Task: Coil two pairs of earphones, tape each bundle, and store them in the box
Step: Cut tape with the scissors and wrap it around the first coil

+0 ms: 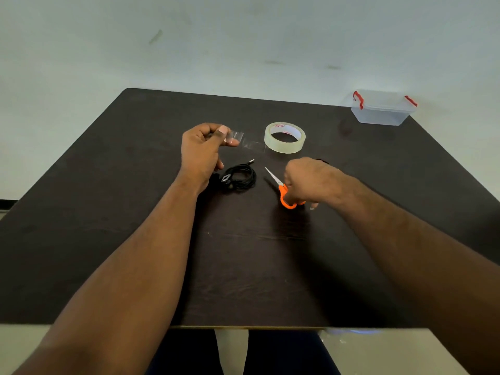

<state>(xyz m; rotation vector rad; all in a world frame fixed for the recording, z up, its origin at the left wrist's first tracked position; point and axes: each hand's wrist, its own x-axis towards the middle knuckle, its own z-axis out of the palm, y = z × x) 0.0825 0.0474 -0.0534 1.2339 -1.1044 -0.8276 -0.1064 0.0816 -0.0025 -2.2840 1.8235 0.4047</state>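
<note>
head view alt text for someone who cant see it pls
The left hand pinches a strip pulled from a clear tape roll while the right hand grips orange scissors. Coiled black earphones lie between them on a dark table.

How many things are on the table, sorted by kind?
Tape roll: 1
Scissors: 1
Earphone bundle: 1
Box: 1
Total: 4

Earphones [239, 177]: black, coiled, flat on table, plug poking out. Tape roll [284, 137]: clear, flat, strip pulled left. Box [381, 108]: clear, red clips, far right corner.
</note>
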